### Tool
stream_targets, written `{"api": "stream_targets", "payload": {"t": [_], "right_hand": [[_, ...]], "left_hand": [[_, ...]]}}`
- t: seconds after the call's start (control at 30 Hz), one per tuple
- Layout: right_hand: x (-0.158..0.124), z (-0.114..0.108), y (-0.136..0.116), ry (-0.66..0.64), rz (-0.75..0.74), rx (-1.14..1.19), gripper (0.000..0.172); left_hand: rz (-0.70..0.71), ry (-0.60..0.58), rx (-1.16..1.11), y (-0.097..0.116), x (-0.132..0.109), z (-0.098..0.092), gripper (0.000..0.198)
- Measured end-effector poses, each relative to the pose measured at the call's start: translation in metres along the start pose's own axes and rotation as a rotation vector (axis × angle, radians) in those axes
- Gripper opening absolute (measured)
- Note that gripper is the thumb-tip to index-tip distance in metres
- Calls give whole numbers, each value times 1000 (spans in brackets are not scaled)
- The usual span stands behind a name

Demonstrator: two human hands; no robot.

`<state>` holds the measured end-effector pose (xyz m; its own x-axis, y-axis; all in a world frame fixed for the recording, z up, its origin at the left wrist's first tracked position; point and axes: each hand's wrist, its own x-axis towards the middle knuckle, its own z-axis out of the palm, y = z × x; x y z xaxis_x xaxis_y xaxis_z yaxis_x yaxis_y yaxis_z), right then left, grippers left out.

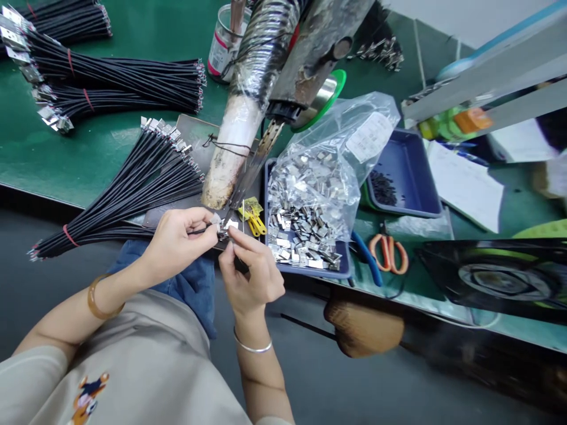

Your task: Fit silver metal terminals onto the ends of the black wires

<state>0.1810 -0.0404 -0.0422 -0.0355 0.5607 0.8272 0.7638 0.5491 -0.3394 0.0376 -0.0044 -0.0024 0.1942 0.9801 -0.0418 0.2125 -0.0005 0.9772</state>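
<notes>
My left hand (pixel 179 239) pinches the end of a black cable at the bench's front edge. My right hand (pixel 252 268) is close beside it, its thumb and forefinger at a small silver connector (pixel 225 227) on that end. Fingertips partly cover the connector. A fanned bundle of black cables (pixel 137 177) with silver ends lies left of my hands, tied by a red band. Right of them, a blue tray (pixel 305 270) holds many silver metal shells (pixel 310 233) under a clear plastic bag (pixel 354 136). A yellow clip-like piece (pixel 253 217) lies between my hands and the tray.
Above my hands hang a wrapped duct (pixel 241 112) and a soldering tool (pixel 266 141). More cable bundles (pixel 119 74) lie back left, near a jar (pixel 221 50). Orange-handled pliers (pixel 388 252), a blue tray with black pieces (pixel 414 177) and papers (pixel 465 183) are at right.
</notes>
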Motion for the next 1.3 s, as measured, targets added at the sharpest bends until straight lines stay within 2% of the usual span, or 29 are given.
{"api": "stream_targets", "payload": {"t": [0.13,0.5,0.63,0.77,0.93,1.3], "right_hand": [[3,-1,-1,-6,-13,-4,22],[-2,-7,2,-27,-61,4,14],[0,-7,-1,-29,96,37,18],[4,-9,-4,-100,294,156,14],[7,-10,-5,-117,229,156,15],[6,-5,-4,-98,199,103,15]], "left_hand": [[16,19,-28,1,-1,0,16],[18,-41,23,5,-3,-3,16],[-6,-49,5,2,-6,-3,17],[-56,-82,-67,0,-6,-5,22],[-42,-104,-113,2,-4,-6,22],[-53,-11,-85,9,0,-1,19]]}}
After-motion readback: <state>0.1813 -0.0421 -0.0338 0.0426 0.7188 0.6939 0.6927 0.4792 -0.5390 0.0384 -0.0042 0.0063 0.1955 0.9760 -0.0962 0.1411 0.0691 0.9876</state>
